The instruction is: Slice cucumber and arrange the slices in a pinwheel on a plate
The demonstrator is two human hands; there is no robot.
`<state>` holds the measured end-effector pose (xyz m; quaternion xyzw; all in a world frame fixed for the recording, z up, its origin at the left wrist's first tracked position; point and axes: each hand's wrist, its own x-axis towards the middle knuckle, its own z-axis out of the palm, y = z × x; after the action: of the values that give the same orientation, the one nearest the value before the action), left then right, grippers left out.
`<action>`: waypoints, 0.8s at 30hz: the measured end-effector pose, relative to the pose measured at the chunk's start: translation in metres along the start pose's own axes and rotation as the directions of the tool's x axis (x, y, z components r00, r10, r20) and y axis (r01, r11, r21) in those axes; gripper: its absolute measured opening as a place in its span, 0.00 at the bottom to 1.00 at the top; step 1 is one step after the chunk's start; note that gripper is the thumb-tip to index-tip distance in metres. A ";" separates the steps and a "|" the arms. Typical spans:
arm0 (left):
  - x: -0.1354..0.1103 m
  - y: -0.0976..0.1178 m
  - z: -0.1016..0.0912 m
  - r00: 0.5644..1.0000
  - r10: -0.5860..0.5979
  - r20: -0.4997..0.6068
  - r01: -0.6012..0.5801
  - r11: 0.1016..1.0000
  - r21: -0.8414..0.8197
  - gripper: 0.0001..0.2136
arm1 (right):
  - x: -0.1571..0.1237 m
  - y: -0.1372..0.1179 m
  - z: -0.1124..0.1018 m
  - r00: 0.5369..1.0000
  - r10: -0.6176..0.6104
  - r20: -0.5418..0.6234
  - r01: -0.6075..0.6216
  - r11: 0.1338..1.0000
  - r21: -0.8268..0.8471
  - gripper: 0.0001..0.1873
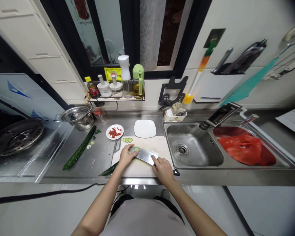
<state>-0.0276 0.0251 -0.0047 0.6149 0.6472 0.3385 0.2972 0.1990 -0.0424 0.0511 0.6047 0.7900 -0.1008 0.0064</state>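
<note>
My right hand [164, 169] grips the black handle of a wide kitchen knife [147, 156], its blade lying flat over the white cutting board [162, 144]. My left hand [126, 156] is at the blade's far end, thumb and fingers closed about a thin cucumber slice [136, 149] on the steel. Three or so overlapping cucumber slices [127, 140] lie at the board's upper left corner. A cut length of cucumber [110, 169] rests at the board's left edge, partly hidden by my left forearm.
Left of the board lies a whole cucumber [80, 149] with garlic cloves [90, 145]. Behind are a plate of chopped red pepper [118, 127], a white square plate [145, 127] and a lidded steel pot [82, 119]. A double sink [195, 165] holding a red bag [243, 147] adjoins the board's right.
</note>
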 end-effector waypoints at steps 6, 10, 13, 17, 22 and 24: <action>0.003 0.002 -0.003 0.993 0.066 0.094 -0.067 0.998 -0.001 0.07 | -0.008 0.013 0.010 0.999 -0.037 0.011 0.037 0.999 -0.028 0.26; 0.010 -0.001 0.002 0.997 -0.068 0.048 0.071 0.995 -0.075 0.05 | -0.011 0.020 0.015 1.000 0.005 0.009 -0.005 1.000 -0.007 0.25; 0.016 -0.012 0.003 0.976 -0.213 -0.055 0.209 0.975 -0.073 0.06 | -0.013 0.026 0.017 0.998 0.056 0.005 -0.056 0.998 0.012 0.25; 0.030 -0.026 0.001 0.951 -0.268 -0.153 0.268 0.963 -0.023 0.06 | -0.014 0.034 0.022 0.993 0.117 -0.010 -0.116 0.992 0.053 0.25; 0.055 -0.023 0.007 0.943 -0.293 -0.156 0.307 0.949 0.076 0.07 | -0.010 0.041 0.030 0.989 0.143 -0.045 -0.138 0.984 0.112 0.24; 0.065 -0.018 0.010 0.938 -0.321 -0.129 0.337 0.933 0.129 0.08 | -0.009 0.043 0.033 0.989 0.133 -0.061 -0.125 0.984 0.128 0.24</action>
<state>-0.0348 0.0904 -0.0231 0.4993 0.7795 0.2665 0.2682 0.2386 -0.0461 0.0139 0.6570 0.7411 -0.1278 -0.0520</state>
